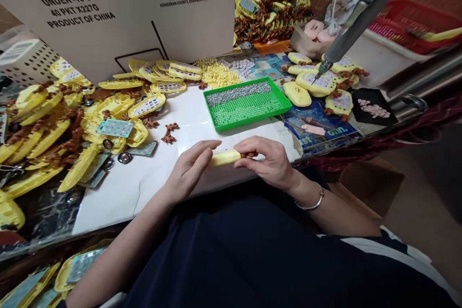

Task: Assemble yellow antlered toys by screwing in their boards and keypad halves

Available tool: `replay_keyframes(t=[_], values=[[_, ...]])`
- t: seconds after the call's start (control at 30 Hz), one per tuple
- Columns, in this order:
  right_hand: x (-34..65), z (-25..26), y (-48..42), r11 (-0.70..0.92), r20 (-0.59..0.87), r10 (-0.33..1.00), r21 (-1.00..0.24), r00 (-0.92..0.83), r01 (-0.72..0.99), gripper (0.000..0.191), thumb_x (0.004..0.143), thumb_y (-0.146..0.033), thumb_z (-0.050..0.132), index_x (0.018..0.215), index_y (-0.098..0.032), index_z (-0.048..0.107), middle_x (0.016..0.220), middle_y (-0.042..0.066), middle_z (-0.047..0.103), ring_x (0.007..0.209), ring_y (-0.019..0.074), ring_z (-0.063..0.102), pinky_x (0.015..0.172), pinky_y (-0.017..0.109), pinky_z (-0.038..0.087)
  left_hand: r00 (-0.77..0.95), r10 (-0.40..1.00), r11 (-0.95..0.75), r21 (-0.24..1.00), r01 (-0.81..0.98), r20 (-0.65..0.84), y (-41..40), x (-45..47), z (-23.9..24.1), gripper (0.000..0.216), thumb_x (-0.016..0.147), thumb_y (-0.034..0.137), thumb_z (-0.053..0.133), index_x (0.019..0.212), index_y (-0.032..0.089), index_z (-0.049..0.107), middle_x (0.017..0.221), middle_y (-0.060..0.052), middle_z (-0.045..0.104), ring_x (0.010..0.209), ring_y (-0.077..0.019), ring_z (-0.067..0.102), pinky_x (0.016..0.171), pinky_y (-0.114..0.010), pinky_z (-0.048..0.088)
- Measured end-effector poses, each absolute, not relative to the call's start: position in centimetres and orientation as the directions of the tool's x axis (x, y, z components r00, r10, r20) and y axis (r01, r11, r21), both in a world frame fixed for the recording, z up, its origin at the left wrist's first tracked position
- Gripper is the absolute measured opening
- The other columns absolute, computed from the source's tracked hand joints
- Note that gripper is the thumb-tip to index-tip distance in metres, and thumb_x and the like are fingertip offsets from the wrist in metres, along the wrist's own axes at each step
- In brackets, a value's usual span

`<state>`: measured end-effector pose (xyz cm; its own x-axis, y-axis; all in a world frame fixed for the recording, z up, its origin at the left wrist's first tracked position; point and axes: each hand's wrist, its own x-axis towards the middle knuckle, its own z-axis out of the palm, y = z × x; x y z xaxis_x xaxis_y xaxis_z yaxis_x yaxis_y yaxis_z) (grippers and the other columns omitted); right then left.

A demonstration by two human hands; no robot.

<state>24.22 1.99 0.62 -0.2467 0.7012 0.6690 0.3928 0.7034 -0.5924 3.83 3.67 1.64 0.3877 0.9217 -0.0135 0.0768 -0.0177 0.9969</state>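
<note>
A yellow plastic toy casing [225,157] is held edge-on between my two hands, just above the near edge of the white work surface. My left hand [189,168] curls around its left end, thumb in front and fingers behind. My right hand [269,159] pinches its right end, where a brown plastic piece [249,155] sticks out between thumb and fingers. Beyond the hands lies a green perforated tray [249,118] with many small silver screws [240,95] along its far side. Loose brown pieces [169,133] lie to the left.
Open yellow casings with circuit boards [115,128] and round speakers [124,158] crowd the left. Small yellow parts [220,76] are heaped behind the tray. A grey screwdriver [346,29] hangs over finished-looking yellow toys [315,83] at right. A large printed carton [137,9] stands behind.
</note>
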Motion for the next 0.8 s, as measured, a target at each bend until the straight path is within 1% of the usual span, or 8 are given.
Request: replay_keyframes(t=[0.07, 0.17, 0.27, 0.33, 0.4, 0.5, 0.63, 0.8], values=[[23.8, -0.4, 2.0, 0.714, 0.685, 0.688, -0.582, -0.238, 0.389, 0.014, 0.079, -0.027, 0.071, 0.087, -0.018, 0.064, 0.082, 0.006, 0.071, 0.066, 0.0127, 0.064, 0.058, 0.023, 0.055, 0.394, 0.907, -0.252, 0.942, 0.221, 0.15, 3.4, 3.7, 1.6, 0.024, 0.075, 0.032, 0.074, 0.097, 0.023, 0.075, 0.101, -0.009, 0.071, 0.097, -0.0241, 0.063, 0.09, -0.03, 0.047], [23.5, -1.7, 2.0, 0.718, 0.675, 0.692, -0.603, -0.257, 0.348, 0.014, 0.082, -0.022, 0.069, 0.094, -0.016, 0.066, 0.086, 0.009, 0.072, 0.076, 0.014, 0.068, 0.068, 0.024, 0.057, 0.439, 0.853, -0.451, 0.82, 0.353, 0.281, 3.2, 3.9, 0.7, 0.021, 0.076, 0.028, 0.073, 0.096, 0.022, 0.074, 0.096, -0.009, 0.072, 0.089, -0.0228, 0.065, 0.084, -0.031, 0.049], [23.4, -2.5, 2.0, 0.685, 0.653, 0.727, -0.675, -0.211, 0.273, 0.011, 0.083, -0.021, 0.067, 0.093, -0.017, 0.067, 0.089, 0.007, 0.073, 0.086, 0.014, 0.07, 0.077, 0.024, 0.058, 0.509, 0.713, -0.696, 0.576, 0.43, 0.482, 3.4, 4.0, -0.7, 0.019, 0.086, 0.028, 0.062, 0.101, 0.019, 0.068, 0.092, -0.009, 0.072, 0.08, -0.0208, 0.066, 0.072, -0.031, 0.051], [23.2, -2.9, 2.0, 0.609, 0.596, 0.793, -0.769, -0.126, 0.193, 0.006, 0.085, -0.022, 0.066, 0.088, -0.019, 0.067, 0.088, 0.006, 0.074, 0.084, 0.0133, 0.07, 0.077, 0.025, 0.058, 0.536, 0.616, -0.786, 0.41, 0.462, 0.578, 3.5, 4.1, -1.2, 0.019, 0.09, 0.026, 0.056, 0.106, 0.017, 0.063, 0.092, -0.009, 0.072, 0.078, -0.019, 0.065, 0.068, -0.029, 0.05], [23.0, -2.9, 2.1, 0.512, 0.508, 0.859, -0.853, -0.064, 0.101, 0.007, 0.086, -0.026, 0.064, 0.085, -0.019, 0.066, 0.086, 0.004, 0.074, 0.081, 0.0124, 0.07, 0.074, 0.024, 0.058, 0.538, 0.588, -0.804, 0.36, 0.473, 0.604, 3.6, 4.1, -1.3, 0.018, 0.092, 0.024, 0.054, 0.107, 0.016, 0.06, 0.091, -0.009, 0.071, 0.078, -0.0173, 0.065, 0.068, -0.027, 0.05], [23.0, -2.6, 2.1, 0.453, 0.444, 0.891, -0.885, -0.098, 0.111, 0.013, 0.086, -0.031, 0.065, 0.087, -0.018, 0.065, 0.085, 0.003, 0.073, 0.079, 0.0113, 0.069, 0.071, 0.022, 0.057, 0.548, 0.619, -0.785, 0.433, 0.443, 0.563, 3.6, 4.2, -0.8, 0.017, 0.092, 0.021, 0.054, 0.107, 0.015, 0.058, 0.091, -0.009, 0.07, 0.079, -0.0163, 0.064, 0.069, -0.026, 0.05], [23.4, -2.4, 1.8, 0.558, 0.511, 0.829, -0.774, -0.227, 0.299, 0.025, 0.084, -0.037, 0.065, 0.099, -0.017, 0.064, 0.092, 0.007, 0.072, 0.083, 0.0125, 0.068, 0.072, 0.022, 0.056, 0.546, 0.638, -0.769, 0.422, 0.479, 0.543, 2.9, 4.3, -0.4, 0.017, 0.091, 0.019, 0.053, 0.107, 0.015, 0.057, 0.094, -0.01, 0.07, 0.082, -0.0178, 0.064, 0.07, -0.03, 0.047], [23.3, -3.1, 1.3, 0.658, 0.603, 0.753, -0.674, -0.264, 0.335, 0.019, 0.09, -0.027, 0.058, 0.102, -0.014, 0.063, 0.096, 0.012, 0.07, 0.091, 0.0139, 0.067, 0.075, 0.023, 0.056, 0.526, 0.626, -0.766, 0.326, 0.554, 0.576, 2.1, 4.9, -0.8, 0.014, 0.089, 0.017, 0.053, 0.102, 0.016, 0.056, 0.087, -0.007, 0.071, 0.072, -0.0176, 0.061, 0.062, -0.031, 0.039]])
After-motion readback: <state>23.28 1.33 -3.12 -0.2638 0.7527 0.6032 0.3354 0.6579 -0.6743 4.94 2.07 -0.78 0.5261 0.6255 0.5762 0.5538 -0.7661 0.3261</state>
